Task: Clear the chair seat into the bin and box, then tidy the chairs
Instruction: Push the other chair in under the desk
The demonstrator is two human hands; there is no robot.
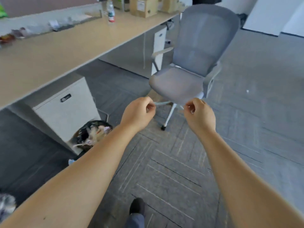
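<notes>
A grey mesh office chair [194,63] on a white wheeled base stands beside the long desk, its seat [176,84] bare. My left hand [139,112] and my right hand [199,114] are held out in front of me, just short of the seat's front edge, fingers curled in with nothing visible in them. Neither hand touches the chair. A black bin [92,134] stuffed with crumpled rubbish stands on the floor at the lower left, by the drawer cabinet. Cardboard boxes [144,6] sit on the desk at the back.
The beige desk [54,51] runs along the left with a bottle [111,12] and wrappers on it. A white drawer cabinet [65,111] stands under it. Grey carpet tiles stretch to the right. My shoe [137,206] shows at the bottom.
</notes>
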